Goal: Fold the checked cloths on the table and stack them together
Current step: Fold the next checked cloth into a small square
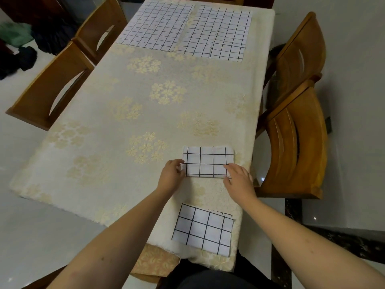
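A folded white cloth with black checks lies on the table's right side. My left hand pinches its near left corner. My right hand rests fingers-down on its near right corner. A second folded checked cloth lies nearer to me, by the table's front edge, between my forearms. Two unfolded checked cloths lie flat side by side at the far end, the left flat cloth and the right flat cloth.
The table is covered by a cream cloth with gold flower patterns. Wooden chairs stand at the left and at the right. Dark and green clothes lie on the floor at the far left.
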### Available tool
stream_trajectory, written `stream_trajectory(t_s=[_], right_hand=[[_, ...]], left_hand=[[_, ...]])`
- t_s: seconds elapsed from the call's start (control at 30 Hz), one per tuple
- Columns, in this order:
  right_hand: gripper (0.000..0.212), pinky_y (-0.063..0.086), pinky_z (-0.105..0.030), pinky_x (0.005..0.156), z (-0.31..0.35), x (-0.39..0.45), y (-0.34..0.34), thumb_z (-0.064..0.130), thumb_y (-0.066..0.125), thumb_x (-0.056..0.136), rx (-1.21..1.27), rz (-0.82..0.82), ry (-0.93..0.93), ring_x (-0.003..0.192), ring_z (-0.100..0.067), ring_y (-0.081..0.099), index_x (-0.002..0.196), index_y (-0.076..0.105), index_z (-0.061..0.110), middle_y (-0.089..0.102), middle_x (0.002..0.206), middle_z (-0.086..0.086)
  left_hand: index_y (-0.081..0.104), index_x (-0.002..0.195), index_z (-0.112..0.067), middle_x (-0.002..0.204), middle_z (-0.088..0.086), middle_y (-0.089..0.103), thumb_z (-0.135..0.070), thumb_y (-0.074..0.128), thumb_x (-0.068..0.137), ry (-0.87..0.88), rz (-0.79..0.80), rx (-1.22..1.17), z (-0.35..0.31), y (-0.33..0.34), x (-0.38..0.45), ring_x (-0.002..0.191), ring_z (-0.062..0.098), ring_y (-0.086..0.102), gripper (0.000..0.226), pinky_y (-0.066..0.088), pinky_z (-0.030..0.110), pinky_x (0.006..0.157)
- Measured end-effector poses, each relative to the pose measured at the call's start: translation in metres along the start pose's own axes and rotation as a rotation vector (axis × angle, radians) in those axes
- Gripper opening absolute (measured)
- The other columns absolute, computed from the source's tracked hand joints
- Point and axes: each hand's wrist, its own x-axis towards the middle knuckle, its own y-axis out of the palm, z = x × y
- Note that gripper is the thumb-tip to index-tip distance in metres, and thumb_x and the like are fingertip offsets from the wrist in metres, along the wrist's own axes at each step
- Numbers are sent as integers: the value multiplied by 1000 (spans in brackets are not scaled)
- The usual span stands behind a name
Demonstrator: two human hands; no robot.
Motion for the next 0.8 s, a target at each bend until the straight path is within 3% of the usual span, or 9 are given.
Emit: stream_trajectory(t_s=[0.07, 0.17, 0.27, 0.37, 0.47, 0.67, 0.8], right_hand=[[52, 7, -36, 117, 2, 2, 5, 36, 35, 102, -134, 77, -82, 146, -16, 12, 151, 24, 24, 18, 159, 4], [57, -5, -34, 118, 5, 4, 14, 43, 26, 102, -278, 148, -168, 148, -14, -4, 154, 9, 27, 0, 162, 6], [57, -10, -33, 116, 13, 9, 19, 41, 22, 103, -359, 178, -218, 148, -14, -11, 154, 2, 25, -8, 162, 5], [56, -9, -33, 117, 24, 17, 21, 37, 20, 104, -391, 176, -247, 148, -14, -10, 155, 1, 22, -10, 162, 4], [54, -9, -33, 117, 28, 28, 24, 32, 18, 105, -413, 165, -246, 148, -15, -11, 154, -2, 21, -11, 162, 3], [55, -6, -33, 118, 32, 54, 31, 32, 19, 105, -401, 166, -174, 148, -15, -12, 154, -4, 19, -12, 162, 2], [58, -8, -36, 117, 15, 51, 34, 41, 19, 104, -450, 175, -169, 147, -15, -17, 153, -9, 26, -20, 159, 5]], left_hand=[[58, 127, -15, 129, 9, 52, -18, 58, 92, 18, -9, 63, -1, 2, 5, 105, 23, 59, 34, 47, 31, 89], [52, 134, -14, 141, 8, 48, -18, 59, 90, 204, -49, 317, -3, 7, 9, 126, 28, 48, 44, 42, 40, 100], [32, 149, -15, 158, 7, 25, -26, 48, 97, 342, 47, 498, -5, 13, 13, 146, 27, 21, 55, 25, 44, 115], [21, 153, -17, 161, 4, 16, -26, 35, 102, 410, 98, 537, -6, 16, 17, 149, 22, 10, 53, 13, 41, 118], [21, 153, -18, 161, 2, 16, -27, 24, 104, 468, 130, 560, -4, 17, 21, 149, 20, 10, 50, 10, 39, 119], [7, 154, -26, 162, -4, 2, -49, -1, 99, 514, 225, 622, 8, 26, 30, 149, 16, -3, 61, 5, 39, 121], [-5, 153, -35, 161, -9, -13, -52, 1, 99, 474, 210, 645, 16, 28, 25, 147, 15, -16, 57, -7, 42, 120]])
